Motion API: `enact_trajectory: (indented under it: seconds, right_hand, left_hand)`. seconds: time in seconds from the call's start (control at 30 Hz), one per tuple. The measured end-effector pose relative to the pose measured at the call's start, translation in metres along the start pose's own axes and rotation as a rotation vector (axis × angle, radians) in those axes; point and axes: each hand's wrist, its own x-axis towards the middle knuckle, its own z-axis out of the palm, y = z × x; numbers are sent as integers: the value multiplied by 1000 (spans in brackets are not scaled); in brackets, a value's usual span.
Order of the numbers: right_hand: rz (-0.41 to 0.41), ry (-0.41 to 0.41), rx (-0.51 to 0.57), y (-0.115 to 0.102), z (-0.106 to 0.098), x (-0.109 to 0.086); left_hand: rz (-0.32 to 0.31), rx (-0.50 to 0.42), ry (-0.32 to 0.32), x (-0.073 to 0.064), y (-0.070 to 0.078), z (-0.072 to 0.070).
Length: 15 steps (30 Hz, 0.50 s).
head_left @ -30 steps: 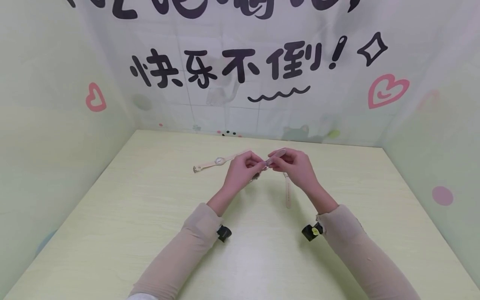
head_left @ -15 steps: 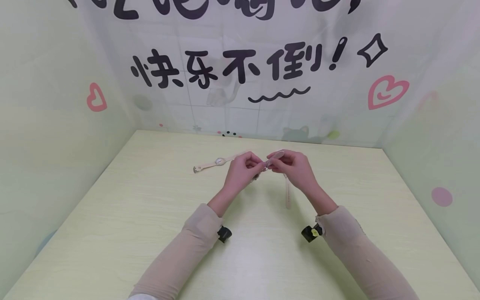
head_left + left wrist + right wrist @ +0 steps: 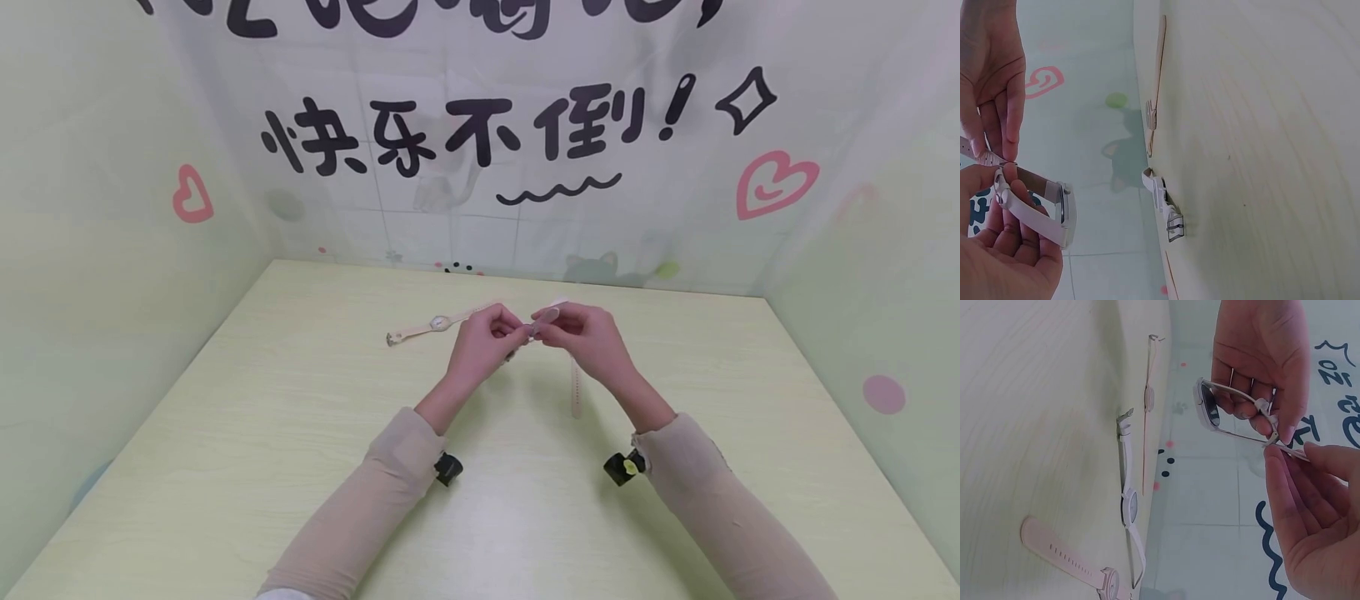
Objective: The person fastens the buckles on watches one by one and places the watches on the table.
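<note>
Both hands hold one wristwatch with a pale strap, raised above the table. Its dark-faced case (image 3: 1208,405) hangs from the strap (image 3: 1035,222), which is bent into a loop with its ends meeting at the buckle. My left hand (image 3: 483,343) pinches the strap at the buckle, other fingers curled inside the loop. Between thumb and fingers, my right hand (image 3: 594,337) pinches the strap's free end (image 3: 550,316), which sticks out past the buckle. Fingertips of both hands almost meet there. Whether the buckle's pin sits in a hole is too small to tell.
A pink watch (image 3: 439,322) lies stretched out left of the hands. A white watch (image 3: 1129,506) lies behind them. Another pink-strapped watch (image 3: 576,387) lies partly hidden under the right hand. The printed back wall (image 3: 450,225) closes off the table's far edge.
The strap's free end in the right hand has tipped lower and shows shorter. My right hand has dropped very slightly; the left hand and the watches on the table stay put.
</note>
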Motion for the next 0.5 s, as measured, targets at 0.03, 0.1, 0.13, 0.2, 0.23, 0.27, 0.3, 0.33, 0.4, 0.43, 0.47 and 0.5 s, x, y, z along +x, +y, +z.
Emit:
enact_trajectory:
  seconds: [0.03,0.1,0.13,0.2,0.23,0.27,0.3,0.33,0.4,0.43,0.47,0.5]
  right_hand:
    - [0,-4,-8,0,0,0]
    - [-2,-13,-23,0,0,-1]
    - [-4,-16,-36,-1,0,-1]
    - [-13,-21,-67,-1,0,-1]
    - [-16,-24,-87,-1,0,-1]
    - [-19,-27,-108,-1,0,-1]
    - [-22,-30,-130,-1,0,-2]
    - [-23,-35,-147,-1,0,-2]
    - [-32,-46,-180,-1,1,-2]
    - [-34,-49,-189,-1,1,-2]
    - [-38,-52,-201,-1,2,-2]
    - [-43,-53,-210,-1,2,-2]
  left_hand:
    - [-2,3,1,0,0,0]
    - [-3,11,5,0,0,0]
    - [-2,16,8,0,0,0]
    - [0,28,12,0,0,0]
    - [2,36,15,0,0,0]
    - [6,43,17,0,0,0]
    - [9,50,20,0,0,0]
    - [11,56,23,0,0,0]
    - [15,69,28,0,-1,0]
    - [16,72,30,0,-1,0]
    - [17,75,30,0,-2,0]
    - [16,78,31,1,-3,0]
